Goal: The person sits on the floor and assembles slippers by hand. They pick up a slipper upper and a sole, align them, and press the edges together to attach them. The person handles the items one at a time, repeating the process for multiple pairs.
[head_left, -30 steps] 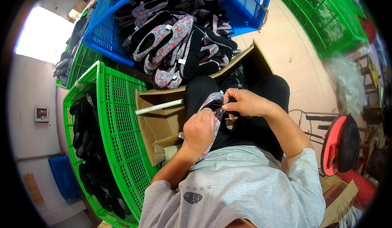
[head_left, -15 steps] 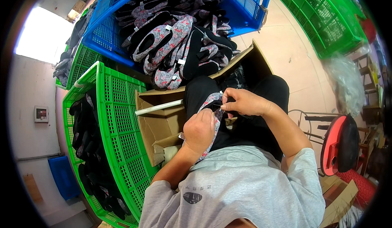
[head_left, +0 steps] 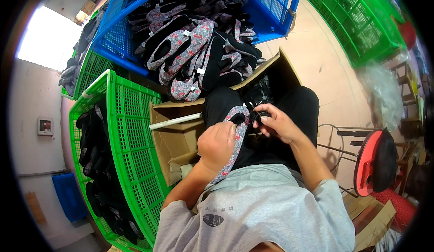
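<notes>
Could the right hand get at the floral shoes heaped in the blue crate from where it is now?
Probably yes. The right hand is busy at the toe of the floral shoe gripped by the left hand, but the blue crate is open-topped just ahead of the knees, with only a cardboard box flap between.

slipper [head_left: 235, 137]: grey, red floral, black lining | crates: blue [head_left: 275, 8], green [head_left: 131, 130] | box [head_left: 174, 139]: brown

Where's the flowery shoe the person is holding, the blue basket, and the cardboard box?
flowery shoe [head_left: 237, 130], head view, on its patterned side near the toe.
blue basket [head_left: 271, 8], head view, on its bare mesh wall.
cardboard box [head_left: 172, 139], head view, on its inner wall.
</notes>
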Demonstrator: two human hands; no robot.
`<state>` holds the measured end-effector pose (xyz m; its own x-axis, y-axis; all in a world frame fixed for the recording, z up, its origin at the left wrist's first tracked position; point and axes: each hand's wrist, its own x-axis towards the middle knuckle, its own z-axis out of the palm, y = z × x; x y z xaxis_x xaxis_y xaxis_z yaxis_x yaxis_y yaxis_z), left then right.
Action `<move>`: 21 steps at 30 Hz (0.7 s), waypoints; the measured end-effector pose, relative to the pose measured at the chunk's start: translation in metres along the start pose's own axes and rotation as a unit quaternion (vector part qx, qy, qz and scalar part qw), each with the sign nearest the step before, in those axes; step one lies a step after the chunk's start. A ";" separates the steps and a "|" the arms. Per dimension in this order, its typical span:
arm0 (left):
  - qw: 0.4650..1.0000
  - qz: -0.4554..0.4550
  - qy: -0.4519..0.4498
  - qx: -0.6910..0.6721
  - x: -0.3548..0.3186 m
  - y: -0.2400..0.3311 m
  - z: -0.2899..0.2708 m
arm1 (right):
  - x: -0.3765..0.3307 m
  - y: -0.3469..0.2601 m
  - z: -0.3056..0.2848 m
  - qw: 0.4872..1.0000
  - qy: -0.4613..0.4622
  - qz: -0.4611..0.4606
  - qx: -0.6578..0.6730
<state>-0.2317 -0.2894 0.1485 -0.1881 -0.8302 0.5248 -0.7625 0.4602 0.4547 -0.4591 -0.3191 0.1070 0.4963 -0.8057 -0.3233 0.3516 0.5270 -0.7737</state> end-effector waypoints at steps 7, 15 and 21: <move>0.993 0.093 -0.021 -0.068 0.051 -0.003 0.017 | 0.002 0.066 0.017 0.981 0.165 0.005 0.096; 0.986 0.032 -0.162 0.008 0.060 -0.021 0.033 | 0.001 0.056 0.033 0.975 0.209 0.002 0.077; 0.976 0.010 -0.210 -0.059 0.036 -0.012 0.006 | 0.006 0.052 0.036 0.975 0.216 0.003 0.058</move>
<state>-0.2330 -0.3267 0.1577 -0.4586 -0.8646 0.2053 -0.6839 0.4909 0.5397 -0.4095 -0.2865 0.0843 0.1259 -0.8282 -0.5461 0.4502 0.5383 -0.7125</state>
